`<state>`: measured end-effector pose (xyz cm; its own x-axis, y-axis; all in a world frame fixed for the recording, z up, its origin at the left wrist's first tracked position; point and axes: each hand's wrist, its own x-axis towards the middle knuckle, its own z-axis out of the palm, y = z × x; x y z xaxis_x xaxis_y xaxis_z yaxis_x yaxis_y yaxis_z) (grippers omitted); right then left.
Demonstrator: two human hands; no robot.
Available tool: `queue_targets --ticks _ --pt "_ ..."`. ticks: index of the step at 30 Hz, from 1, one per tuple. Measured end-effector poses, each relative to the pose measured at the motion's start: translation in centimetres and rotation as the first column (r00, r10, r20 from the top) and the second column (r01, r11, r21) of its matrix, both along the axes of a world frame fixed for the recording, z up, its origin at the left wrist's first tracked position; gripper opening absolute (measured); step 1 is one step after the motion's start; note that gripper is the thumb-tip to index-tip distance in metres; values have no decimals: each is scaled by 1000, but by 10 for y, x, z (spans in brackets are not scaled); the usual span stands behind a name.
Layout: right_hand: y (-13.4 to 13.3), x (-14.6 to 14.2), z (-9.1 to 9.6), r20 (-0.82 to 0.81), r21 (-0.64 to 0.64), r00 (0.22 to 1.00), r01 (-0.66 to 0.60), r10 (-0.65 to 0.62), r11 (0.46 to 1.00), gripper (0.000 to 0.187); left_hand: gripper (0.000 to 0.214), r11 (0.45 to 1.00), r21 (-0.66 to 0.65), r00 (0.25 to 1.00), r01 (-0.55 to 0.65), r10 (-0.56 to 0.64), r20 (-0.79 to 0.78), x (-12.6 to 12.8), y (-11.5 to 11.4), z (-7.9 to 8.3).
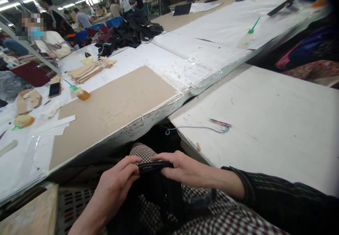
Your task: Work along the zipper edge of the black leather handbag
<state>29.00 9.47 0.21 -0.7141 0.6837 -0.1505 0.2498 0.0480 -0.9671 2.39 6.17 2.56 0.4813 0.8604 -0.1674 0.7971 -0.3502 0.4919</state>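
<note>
Between my two hands, over my lap, a strip of black fabric is stretched along its folded edge. My left hand pinches the left end, fingers on top. At the other end, my right hand grips the fabric between thumb and fingers. The rest of the black piece hangs down in dark folds, and its exact kind cannot be made out. Below it shows a checked cloth across my legs.
A pinkish pen and a blue cord lie on the right table. On the left table are a brown board, a glue bottle, a phone and black garments. A plastic crate stands lower left.
</note>
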Motion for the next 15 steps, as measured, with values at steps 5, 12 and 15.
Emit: queue_targets --ticks 5,12,15 --pt "12 -11 -9 6 -41 990 -142 143 989 44 16 982 -150 990 -111 123 70 -12 -31 1" --pt "21 -24 -58 -38 -155 995 -94 89 983 35 24 990 17 990 -143 143 -18 -19 -42 -34" --pt "16 -23 -62 24 94 1000 -22 20 995 41 25 988 -29 989 -149 149 -18 -16 -32 -34"
